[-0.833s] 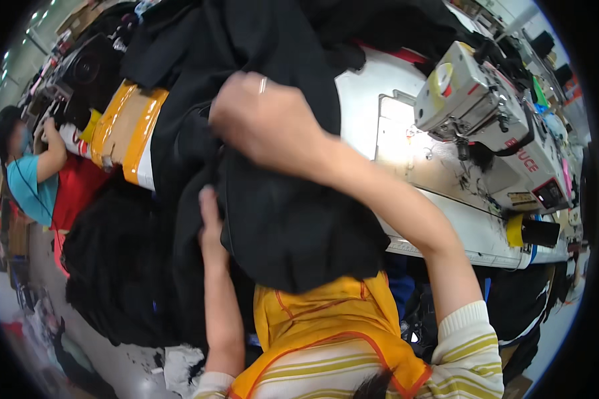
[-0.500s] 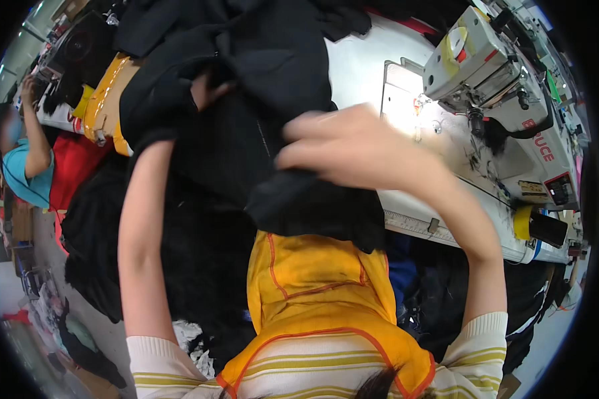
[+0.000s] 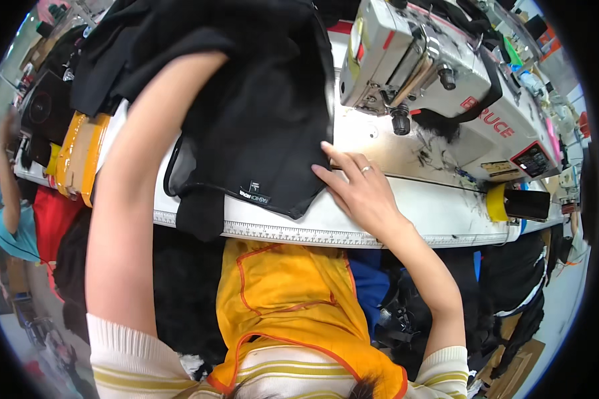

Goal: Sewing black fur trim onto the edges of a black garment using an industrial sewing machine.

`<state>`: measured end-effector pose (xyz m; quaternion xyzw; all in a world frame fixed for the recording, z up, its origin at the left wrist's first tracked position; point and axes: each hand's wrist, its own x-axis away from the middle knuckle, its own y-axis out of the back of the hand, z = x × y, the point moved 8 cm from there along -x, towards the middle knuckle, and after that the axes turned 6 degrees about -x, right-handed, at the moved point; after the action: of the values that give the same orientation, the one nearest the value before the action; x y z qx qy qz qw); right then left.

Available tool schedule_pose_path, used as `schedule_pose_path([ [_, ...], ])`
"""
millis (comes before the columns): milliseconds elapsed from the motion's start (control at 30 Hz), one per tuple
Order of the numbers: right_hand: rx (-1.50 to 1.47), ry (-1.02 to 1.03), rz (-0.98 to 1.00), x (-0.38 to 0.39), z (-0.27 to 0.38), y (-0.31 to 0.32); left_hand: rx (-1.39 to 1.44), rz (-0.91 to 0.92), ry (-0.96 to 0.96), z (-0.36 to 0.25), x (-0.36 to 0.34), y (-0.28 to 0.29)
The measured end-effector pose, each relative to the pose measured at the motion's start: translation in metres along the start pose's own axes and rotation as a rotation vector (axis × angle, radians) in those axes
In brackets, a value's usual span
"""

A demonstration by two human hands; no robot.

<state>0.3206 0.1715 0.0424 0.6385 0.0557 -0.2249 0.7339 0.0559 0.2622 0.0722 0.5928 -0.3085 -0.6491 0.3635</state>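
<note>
Fabric, black and heavy, covers most of the white desk (image 3: 406, 223): the black garment (image 3: 259, 113) lies spread over the desk's left and middle part, its lower edge with a small dark label (image 3: 254, 193) reaching down to the printed ruler strip (image 3: 293, 234) along the desk's front edge, and one flap hangs over that edge. The right hand (image 3: 363, 193) rests flat on the desk just beside the garment's right edge, fingers (image 3: 333, 174) stretched out and released, their tips touching the cloth's border; a ring (image 3: 367, 169) shows on one finger. The left forearm (image 3: 146, 179) runs from the lower left up across the garment, but the left hand itself is hidden under or among the black folds near the top, so I cannot tell whether its fingers are clenched or loose. Behind the right hand stands a pale grey sewing machine (image 3: 432, 73), its head near the garment's upper right corner, with loose dark threads on the desk around its base. At the desk's right end lies a yellow and black roll (image 3: 516, 203). To the left of the garment, yellow-orange plastic pieces (image 3: 80, 156) sit at the desk's far edge. Below the desk edge the person's yellow apron (image 3: 286, 299) with orange trim and striped sleeves show. At far left another person in a teal top (image 3: 13, 233) is partly in view.
</note>
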Motion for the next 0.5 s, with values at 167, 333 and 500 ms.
schedule_pose_path([
  [167, -0.104, -0.041, 0.048, 0.015, -0.017, 0.0, 0.12, 0.696, 0.369, -0.031, 0.082, 0.005],
  [333, -0.089, 0.098, -0.011, 0.021, 0.006, 0.011, 0.385, 0.283, -0.04, -0.142, 0.115, 0.104],
  [500, -0.161, 0.164, 0.109, 0.019, 0.011, 0.001, 0.294, 0.46, 0.123, -0.142, 0.081, 0.002],
])
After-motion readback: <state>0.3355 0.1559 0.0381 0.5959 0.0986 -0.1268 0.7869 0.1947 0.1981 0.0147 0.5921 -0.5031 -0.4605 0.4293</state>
